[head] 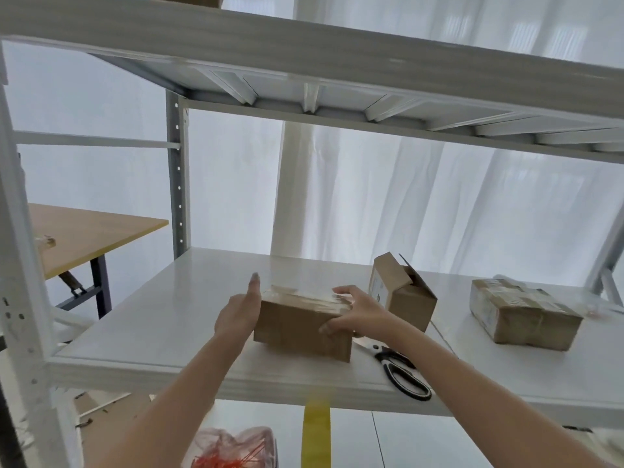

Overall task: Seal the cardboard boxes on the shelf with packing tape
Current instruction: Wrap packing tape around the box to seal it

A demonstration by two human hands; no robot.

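A closed cardboard box [297, 329] with clear tape shining along its top stands on the white shelf [169, 319]. My left hand [241, 310] lies flat against the box's left end, fingers straight and pointing up. My right hand [351, 310] grips the box's right end, thumb on the front face and fingers over the taped top. An open box [403, 298] with raised flaps stands just behind my right hand. A taped box [521, 314] sits further right.
Black-handled scissors [400, 369] lie on the shelf near its front edge, right of the held box. A yellowish tape roll [315, 434] shows below the shelf edge. A higher shelf [304, 59] spans overhead. A wooden table [84, 231] stands at left.
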